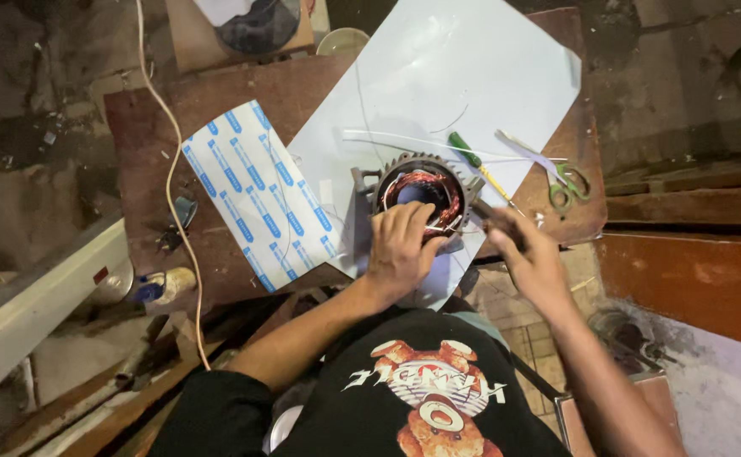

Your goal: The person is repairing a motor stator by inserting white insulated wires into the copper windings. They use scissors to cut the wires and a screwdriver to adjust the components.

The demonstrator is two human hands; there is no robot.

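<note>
Stator (pixel 421 190) sitting on white sheet (pixel 472 76); left hand (pixel 400 245) pressing its near rim, fingers curled on windings; right hand (pixel 527 254) just beside stator, clamping a dark tool (pixel 493 216).

One head-worn camera looks almost straight down from above the seated person, whose chest and printed black shirt fill the frame's 6 o'clock edge, so the view faces forward toward 12 o'clock over a low brown table (pixel 146 161). It sits close enough that the left hand (pixel 400 245) and right hand (pixel 527 254) lie just below the centre, with the round motor stator (pixel 421 186) at the centre. The floor shows at 3 and 9 o'clock; no second view shares the scene.
</note>
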